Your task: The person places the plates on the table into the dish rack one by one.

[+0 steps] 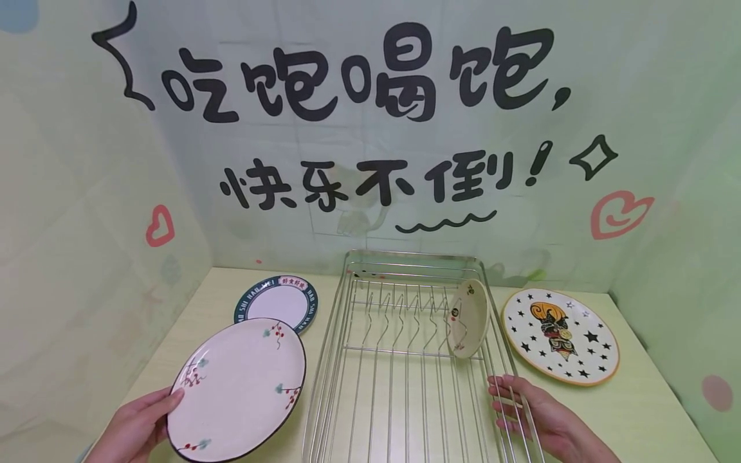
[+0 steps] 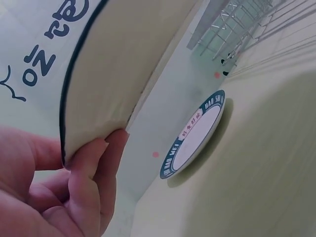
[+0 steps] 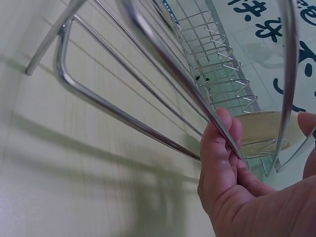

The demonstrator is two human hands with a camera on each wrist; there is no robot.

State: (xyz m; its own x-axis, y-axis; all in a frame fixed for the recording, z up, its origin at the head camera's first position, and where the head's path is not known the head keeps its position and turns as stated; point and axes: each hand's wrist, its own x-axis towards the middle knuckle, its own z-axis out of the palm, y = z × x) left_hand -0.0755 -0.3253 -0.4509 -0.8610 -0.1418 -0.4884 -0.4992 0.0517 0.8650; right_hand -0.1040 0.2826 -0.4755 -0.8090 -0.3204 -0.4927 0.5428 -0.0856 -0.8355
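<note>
My left hand (image 1: 139, 418) pinches the left edge of a white plate (image 1: 237, 386) with a dark rim and red berry sprigs. The plate is raised and tilted, its underside facing the left wrist camera. A wire dish rack (image 1: 408, 352) stands in the middle, where my right hand (image 1: 541, 411) grips the wires of its right side. Around a rod of the rack curl the fingers (image 3: 217, 153) in the right wrist view. Upright in the rack's right slots leans a cream dish (image 1: 469, 321) with small painted motifs.
Behind the held plate, a teal-rimmed plate (image 1: 278, 302) with lettering lies on the pale wooden table (image 1: 648, 411). To the rack's right rests an orange-rimmed plate (image 1: 570, 360) with stars and a cat figure. A printed backdrop (image 1: 359, 135) closes off the back and sides.
</note>
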